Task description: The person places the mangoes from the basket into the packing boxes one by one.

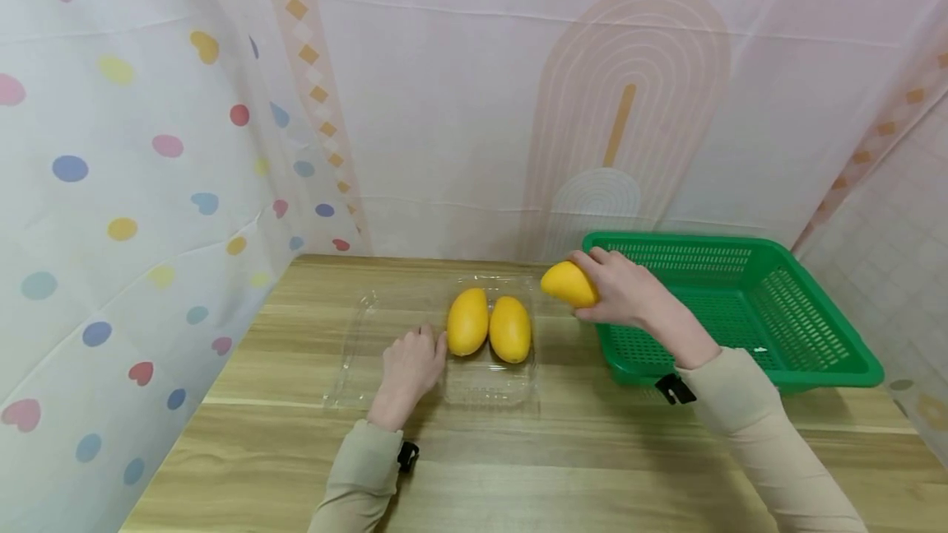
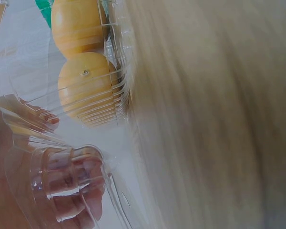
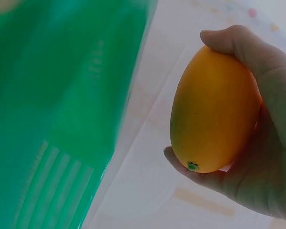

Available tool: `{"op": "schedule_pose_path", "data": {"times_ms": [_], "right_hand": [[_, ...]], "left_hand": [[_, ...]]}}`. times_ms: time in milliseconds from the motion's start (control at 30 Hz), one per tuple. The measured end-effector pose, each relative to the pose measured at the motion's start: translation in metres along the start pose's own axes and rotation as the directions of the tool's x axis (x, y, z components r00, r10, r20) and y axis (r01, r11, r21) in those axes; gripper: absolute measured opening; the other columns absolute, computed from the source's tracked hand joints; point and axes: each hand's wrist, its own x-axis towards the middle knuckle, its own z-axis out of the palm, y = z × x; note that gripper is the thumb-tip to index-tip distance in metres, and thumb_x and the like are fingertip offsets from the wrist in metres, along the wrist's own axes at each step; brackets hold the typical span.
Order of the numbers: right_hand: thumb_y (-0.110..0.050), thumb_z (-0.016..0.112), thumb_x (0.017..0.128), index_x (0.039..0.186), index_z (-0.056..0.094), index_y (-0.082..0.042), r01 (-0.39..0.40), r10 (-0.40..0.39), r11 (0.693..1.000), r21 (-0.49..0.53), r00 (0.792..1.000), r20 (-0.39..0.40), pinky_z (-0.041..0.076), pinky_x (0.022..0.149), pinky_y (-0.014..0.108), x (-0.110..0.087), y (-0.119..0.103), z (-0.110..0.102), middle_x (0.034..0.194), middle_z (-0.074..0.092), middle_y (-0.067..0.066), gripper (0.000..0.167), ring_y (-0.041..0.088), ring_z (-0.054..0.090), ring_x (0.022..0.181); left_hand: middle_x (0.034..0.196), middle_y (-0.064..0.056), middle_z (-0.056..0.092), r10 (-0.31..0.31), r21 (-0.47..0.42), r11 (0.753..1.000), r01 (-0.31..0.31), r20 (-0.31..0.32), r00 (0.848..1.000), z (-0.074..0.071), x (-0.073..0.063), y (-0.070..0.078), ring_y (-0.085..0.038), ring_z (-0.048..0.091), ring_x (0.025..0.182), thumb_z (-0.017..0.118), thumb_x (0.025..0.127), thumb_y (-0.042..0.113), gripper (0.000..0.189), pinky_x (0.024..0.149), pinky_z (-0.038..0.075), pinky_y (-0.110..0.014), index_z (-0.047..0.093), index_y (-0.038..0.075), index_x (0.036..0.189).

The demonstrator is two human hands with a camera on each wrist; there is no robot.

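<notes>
My right hand (image 1: 618,288) grips a yellow mango (image 1: 569,284) above the table, beside the basket's left rim. In the right wrist view, thumb and fingers wrap the mango (image 3: 214,112), its small green stem end showing. Two more mangoes (image 1: 467,322) (image 1: 510,330) lie side by side in the right half of an open clear plastic clamshell box (image 1: 489,393). My left hand (image 1: 412,362) holds the box near its middle fold, thumb close to the left mango. Seen through the clear plastic in the left wrist view, the left fingers (image 2: 76,183) are curled.
A green plastic basket (image 1: 822,381) with slotted walls stands on the right of the wooden table (image 1: 489,475). The box's lid half (image 1: 363,360) lies flat to the left. Patterned curtains (image 1: 444,105) hang behind and at the sides.
</notes>
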Motion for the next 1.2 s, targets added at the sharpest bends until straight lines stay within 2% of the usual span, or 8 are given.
{"op": "schedule_pose_path", "data": {"times_ms": [300, 467, 633, 933, 1067, 1200], "right_hand": [[-0.038, 0.078, 0.074, 0.131, 0.048, -0.009, 0.042, -0.040, 0.999, 0.024, 0.996, -0.077, 0.054, 0.069, 0.040, 0.000, -0.040, 0.021, 0.112, 0.061, 0.013, 0.070, 0.027, 0.060, 0.088], [-0.041, 0.078, 0.074, 0.130, 0.049, -0.012, 0.076, -0.070, 0.995, 0.066, 0.994, -0.082, 0.054, 0.069, 0.039, 0.003, -0.057, 0.041, 0.113, 0.062, 0.012, 0.070, 0.026, 0.061, 0.092], [-0.045, 0.078, 0.073, 0.129, 0.049, -0.011, 0.139, -0.129, 0.987, 0.080, 0.984, -0.121, 0.055, 0.068, 0.037, 0.006, -0.070, 0.065, 0.111, 0.062, 0.011, 0.071, 0.024, 0.062, 0.090], [-0.053, 0.074, 0.075, 0.129, 0.049, -0.006, 0.235, -0.234, 0.972, -0.006, 0.963, -0.135, 0.051, 0.065, 0.027, 0.005, -0.087, 0.102, 0.102, 0.058, 0.008, 0.076, 0.018, 0.053, 0.082], [-0.055, 0.072, 0.076, 0.129, 0.049, -0.006, 0.244, -0.245, 0.970, -0.021, 0.960, -0.134, 0.049, 0.064, 0.025, 0.005, -0.091, 0.109, 0.101, 0.058, 0.008, 0.075, 0.018, 0.051, 0.083], [-0.055, 0.069, 0.079, 0.130, 0.048, -0.007, 0.250, -0.252, 0.968, -0.034, 0.959, -0.126, 0.046, 0.071, 0.027, 0.006, -0.091, 0.113, 0.104, 0.057, 0.007, 0.073, 0.019, 0.048, 0.086]], "left_hand": [[0.069, -0.012, 0.055, 0.002, -0.010, 1.000, -0.002, -0.004, 1.000, 0.000, 0.000, 0.000, -0.023, 0.051, 0.054, 0.044, 0.099, 0.031, 0.039, 0.042, 0.039, -0.030, 0.058, -0.002, 0.084], [0.070, -0.012, 0.055, -0.002, -0.008, 1.000, 0.002, -0.006, 1.000, 0.000, -0.001, -0.001, -0.023, 0.051, 0.054, 0.044, 0.099, 0.031, 0.038, 0.043, 0.039, -0.030, 0.057, -0.002, 0.085], [0.070, -0.012, 0.055, -0.008, -0.011, 1.000, 0.008, 0.004, 1.000, 0.000, -0.001, 0.000, -0.023, 0.051, 0.055, 0.044, 0.099, 0.032, 0.038, 0.043, 0.039, -0.030, 0.057, -0.001, 0.084], [0.076, -0.014, 0.061, -0.008, -0.044, 0.999, 0.008, 0.009, 1.000, 0.000, -0.001, -0.002, -0.031, 0.062, 0.066, 0.038, 0.102, 0.030, 0.037, 0.047, 0.046, -0.036, 0.059, 0.001, 0.089], [0.080, -0.015, 0.063, 0.000, -0.053, 0.999, 0.000, -0.007, 1.000, 0.000, -0.001, -0.003, -0.035, 0.064, 0.070, 0.040, 0.101, 0.029, 0.035, 0.048, 0.048, -0.039, 0.060, 0.001, 0.091], [0.077, -0.014, 0.062, 0.008, -0.051, 0.999, -0.009, -0.007, 1.000, -0.001, -0.001, -0.004, -0.032, 0.062, 0.065, 0.041, 0.101, 0.028, 0.034, 0.046, 0.046, -0.038, 0.060, 0.001, 0.090]]}}
